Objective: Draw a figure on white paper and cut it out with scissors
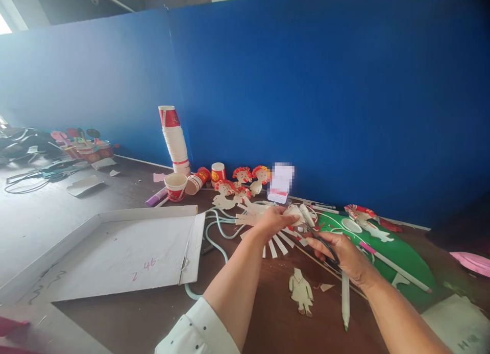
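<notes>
My left hand (273, 221) pinches a piece of white paper (294, 214) between thumb and fingers. My right hand (349, 256) grips a pair of dark-handled scissors (329, 250), whose blades reach up to the paper's right side. Below both hands, a cut-out paper figure (300, 291) lies flat on the brown table beside a small paper scrap (326, 287). A green-tipped white marker (345, 305) lies just under my right hand. White paper cut into strips (279, 244) fans out beneath my left hand.
A shallow white cardboard tray (126, 257) occupies the left. Behind it rises a tall stack of paper cups (176, 144). Several red-haired paper figures (225, 193) lean near the blue partition (325, 88). A green board (406, 262) with a pink-capped marker (394, 266) lies right; pale cables (218, 226) loop centrally.
</notes>
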Demonstrator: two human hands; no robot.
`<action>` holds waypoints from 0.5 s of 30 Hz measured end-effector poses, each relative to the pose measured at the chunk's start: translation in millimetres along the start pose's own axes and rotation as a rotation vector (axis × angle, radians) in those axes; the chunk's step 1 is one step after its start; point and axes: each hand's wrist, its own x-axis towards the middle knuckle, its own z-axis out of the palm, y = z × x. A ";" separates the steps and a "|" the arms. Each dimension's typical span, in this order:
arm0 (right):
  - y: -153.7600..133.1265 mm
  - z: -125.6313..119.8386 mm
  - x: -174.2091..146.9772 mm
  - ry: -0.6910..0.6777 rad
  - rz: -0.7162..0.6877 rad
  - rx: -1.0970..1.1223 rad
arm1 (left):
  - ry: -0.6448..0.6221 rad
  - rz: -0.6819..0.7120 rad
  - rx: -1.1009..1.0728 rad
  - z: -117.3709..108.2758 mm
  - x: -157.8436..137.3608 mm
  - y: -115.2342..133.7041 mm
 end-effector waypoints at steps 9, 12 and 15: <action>-4.0 -0.7 -0.1 0.000 0.040 -0.005 | -0.046 -0.008 -0.053 -2.1 0.9 -1.7; -3.9 -0.1 -0.3 -0.003 0.045 0.018 | -0.058 0.000 -0.071 -2.5 2.6 -3.9; -3.5 1.4 -0.6 0.021 0.063 0.029 | -0.068 0.009 -0.066 -3.4 3.7 -5.9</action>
